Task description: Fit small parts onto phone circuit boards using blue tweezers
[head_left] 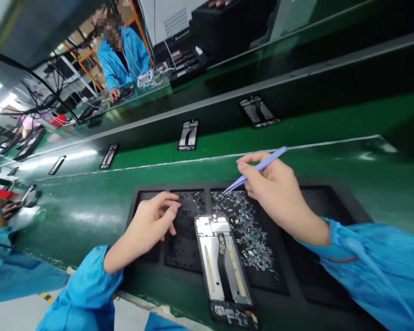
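Note:
My right hand (274, 186) pinches a pair of lilac tweezers (258, 168), their tips pointing down at a heap of tiny silvery parts (253, 230) in one compartment of a black tray (290, 271). Over the tray's left part hovers my left hand (155, 218), fingers loosely curled and apart, with nothing visible in them. Between the hands, an opened phone body (224, 271) lies across the tray's near edge, its metal inner side and dark ribbon cable facing up. Small dark bits (189, 202) are scattered in the compartment beside my left hand.
Along the green strip behind the tray lie several opened phones, among them a middle one (188, 135) and a right one (258, 111). A co-worker in blue (124, 55) sits across the bench. At the far left, another person's hand (10, 209) is near a phone (29, 195).

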Tool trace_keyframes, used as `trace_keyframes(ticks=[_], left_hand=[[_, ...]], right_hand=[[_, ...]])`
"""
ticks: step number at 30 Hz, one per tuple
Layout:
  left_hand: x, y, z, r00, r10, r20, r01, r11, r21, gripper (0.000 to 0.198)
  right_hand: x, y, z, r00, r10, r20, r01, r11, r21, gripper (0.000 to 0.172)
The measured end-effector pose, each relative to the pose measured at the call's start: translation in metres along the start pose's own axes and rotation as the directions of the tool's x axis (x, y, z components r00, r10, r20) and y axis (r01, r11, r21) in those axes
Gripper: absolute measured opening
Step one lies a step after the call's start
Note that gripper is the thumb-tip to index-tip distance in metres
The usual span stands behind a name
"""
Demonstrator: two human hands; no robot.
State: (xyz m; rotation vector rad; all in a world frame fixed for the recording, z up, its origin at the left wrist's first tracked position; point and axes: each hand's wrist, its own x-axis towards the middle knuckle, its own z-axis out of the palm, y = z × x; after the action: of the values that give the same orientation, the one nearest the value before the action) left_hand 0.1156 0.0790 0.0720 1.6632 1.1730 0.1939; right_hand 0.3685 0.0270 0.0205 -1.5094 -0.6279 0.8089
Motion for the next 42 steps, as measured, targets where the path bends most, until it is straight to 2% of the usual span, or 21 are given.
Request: trace_keyframes(ticks=[1,2,3,4,5,7,9,11,12,14,17,18,21,23,25,28,32,34,39,42], left_hand=[[-0.019,-0.003,0.009,0.992,0.041,-0.116,-0.034,0.997,0.064,0.036],[-0.038,-0.007,0.023,0.947,0.136,-0.29,-0.083,0.978,0.189,0.036],[-0.055,-0.012,0.043,0.89,0.231,-0.394,-0.11,0.946,0.306,0.042],[-0.068,-0.018,0.067,0.855,0.315,-0.413,-0.13,0.899,0.417,0.058],[-0.077,-0.024,0.093,0.85,0.356,-0.389,-0.126,0.853,0.507,0.078],[-0.085,-0.034,0.144,0.831,0.321,-0.454,-0.008,0.823,0.568,0.107],[-0.081,-0.04,0.181,0.809,0.283,-0.515,0.061,0.831,0.552,0.104],[-0.076,-0.043,0.195,0.794,0.26,-0.55,0.062,0.865,0.498,0.09],[-0.073,-0.042,0.193,0.791,0.246,-0.561,0.048,0.888,0.457,0.087],[-0.067,-0.038,0.172,0.798,0.198,-0.57,0.016,0.937,0.348,0.088],[-0.039,-0.017,0.111,0.847,0.154,-0.509,-0.02,0.965,0.26,0.094],[-0.02,-0.007,0.087,0.862,0.173,-0.476,-0.032,0.956,0.291,0.095],[0.062,0.028,0.024,0.85,0.235,-0.47,-0.056,0.93,0.363,0.09],[0.124,0.047,-0.003,0.83,0.267,-0.49,-0.044,0.907,0.419,0.06],[0.175,0.059,-0.017,0.81,0.299,-0.505,-0.024,0.877,0.48,0.044],[0.221,0.066,-0.024,0.79,0.339,-0.511,0.008,0.828,0.561,0.038],[0.244,0.064,-0.017,0.778,0.381,-0.5,0.039,0.765,0.643,0.039],[0.25,0.063,-0.004,0.778,0.391,-0.491,0.052,0.739,0.671,0.042],[0.263,0.072,0.046,0.79,0.329,-0.517,0.128,0.736,0.665,0.044],[0.263,0.088,0.06,0.779,0.268,-0.567,0.179,0.772,0.61,0.044]], right_hand=[[0.003,0.001,0.0,1.0,0.029,0.01,-0.03,0.997,0.073,0.022],[0.005,0.003,0.0,0.998,0.053,0.016,-0.055,0.989,0.137,0.024],[0.007,0.004,0.0,0.997,0.076,0.022,-0.079,0.978,0.193,0.025],[0.009,0.005,0.001,0.995,0.092,0.025,-0.095,0.968,0.233,0.027],[0.009,0.006,0.002,0.995,0.099,0.025,-0.102,0.962,0.254,0.028],[0.009,0.008,0.003,0.993,0.117,0.029,-0.12,0.947,0.299,0.032],[0.008,0.008,0.002,0.992,0.12,0.029,-0.123,0.934,0.336,0.037],[0.008,0.007,0.0,0.994,0.107,0.002,-0.1,0.922,0.375,0.039],[0.009,0.007,-0.001,0.995,0.098,-0.027,-0.079,0.914,0.398,0.04],[0.011,0.005,-0.004,0.991,0.085,-0.105,-0.029,0.895,0.446,0.04],[0.016,0.003,-0.007,0.979,0.097,-0.179,0.007,0.862,0.506,0.039],[0.017,0.003,-0.008,0.977,0.108,-0.183,0.004,0.853,0.522,0.039],[0.02,0.004,-0.008,0.974,0.146,-0.17,-0.028,0.831,0.556,0.04],[0.021,0.005,-0.008,0.973,0.167,-0.16,-0.047,0.82,0.57,0.04],[0.021,0.006,-0.008,0.97,0.183,-0.159,-0.058,0.813,0.58,0.039],[0.023,0.005,-0.009,0.965,0.201,-0.168,-0.065,0.804,0.591,0.036],[0.027,0.003,-0.009,0.961,0.22,-0.169,-0.075,0.792,0.606,0.035],[0.03,0.002,-0.008,0.957,0.234,-0.171,-0.084,0.789,0.608,0.035],[0.032,0.001,-0.008,0.954,0.242,-0.175,-0.094,0.799,0.593,0.039],[0.029,0.002,-0.011,0.961,0.216,-0.172,-0.082,0.816,0.572,0.042]])
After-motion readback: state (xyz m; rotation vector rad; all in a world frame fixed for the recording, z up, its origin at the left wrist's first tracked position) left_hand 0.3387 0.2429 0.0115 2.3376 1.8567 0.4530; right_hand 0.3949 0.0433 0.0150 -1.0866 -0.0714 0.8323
